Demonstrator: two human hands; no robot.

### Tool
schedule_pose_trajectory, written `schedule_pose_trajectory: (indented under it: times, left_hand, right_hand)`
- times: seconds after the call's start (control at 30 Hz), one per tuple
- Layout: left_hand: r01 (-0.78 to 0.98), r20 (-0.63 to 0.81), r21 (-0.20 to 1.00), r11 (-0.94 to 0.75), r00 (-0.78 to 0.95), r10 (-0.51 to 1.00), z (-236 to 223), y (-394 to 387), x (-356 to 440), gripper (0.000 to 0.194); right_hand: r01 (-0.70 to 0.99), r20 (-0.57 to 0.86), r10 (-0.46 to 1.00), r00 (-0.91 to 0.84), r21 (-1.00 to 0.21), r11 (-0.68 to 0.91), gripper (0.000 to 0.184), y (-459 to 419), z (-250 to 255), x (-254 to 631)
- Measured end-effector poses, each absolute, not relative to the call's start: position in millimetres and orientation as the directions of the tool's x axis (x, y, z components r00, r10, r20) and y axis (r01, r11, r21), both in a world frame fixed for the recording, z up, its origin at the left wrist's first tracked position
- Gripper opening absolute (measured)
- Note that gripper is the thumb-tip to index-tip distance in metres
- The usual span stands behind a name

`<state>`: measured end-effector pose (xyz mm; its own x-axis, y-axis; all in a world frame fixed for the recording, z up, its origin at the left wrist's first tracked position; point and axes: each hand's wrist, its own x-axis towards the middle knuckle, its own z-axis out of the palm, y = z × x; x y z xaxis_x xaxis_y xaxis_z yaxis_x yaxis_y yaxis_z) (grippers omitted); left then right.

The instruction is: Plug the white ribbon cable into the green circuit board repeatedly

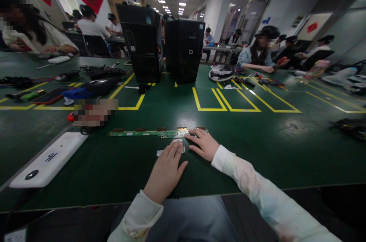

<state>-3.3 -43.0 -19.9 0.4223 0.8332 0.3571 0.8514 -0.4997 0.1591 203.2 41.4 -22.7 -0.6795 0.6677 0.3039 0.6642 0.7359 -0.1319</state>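
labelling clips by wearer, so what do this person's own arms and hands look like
The left hand and right hand are bare, with no gloves, rings or watch visible. The left sleeve and right sleeve are long and whitish, with faint pastel tints; the right one is creased along the forearm. No printed marking can be made out on either.

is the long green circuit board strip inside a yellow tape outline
No, the green strip lies on the green tabletop, nearer the camera than the yellow outlines.
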Motion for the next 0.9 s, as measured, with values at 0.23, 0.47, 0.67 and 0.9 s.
schedule_pose_trajectory:
  times: [0.23, 0.47, 0.67, 0.9]
  left_hand:
    - [0.849, 0.339, 0.168, -0.501, 0.428, 0.838, -18, -38, -3, 0.049]
    - [0.863, 0.343, 0.165, -0.477, 0.403, 0.848, -22, -36, -4, 0.048]
    - [0.86, 0.291, 0.132, -0.492, 0.441, 0.849, -18, -32, -7, 0.049]
    - [0.843, 0.236, 0.162, -0.513, 0.472, 0.85, -12, -27, -12, 0.047]
  right_hand:
    - [0.659, 0.311, 0.665, -0.679, -0.14, 0.739, 0.047, 42, -23, 204]
    - [0.646, 0.319, 0.657, -0.683, -0.157, 0.747, 0.048, 43, -26, 205]
    - [0.638, 0.33, 0.647, -0.687, -0.152, 0.755, 0.052, 45, -30, 206]
    - [0.629, 0.328, 0.642, -0.693, -0.16, 0.761, 0.053, 45, -30, 207]
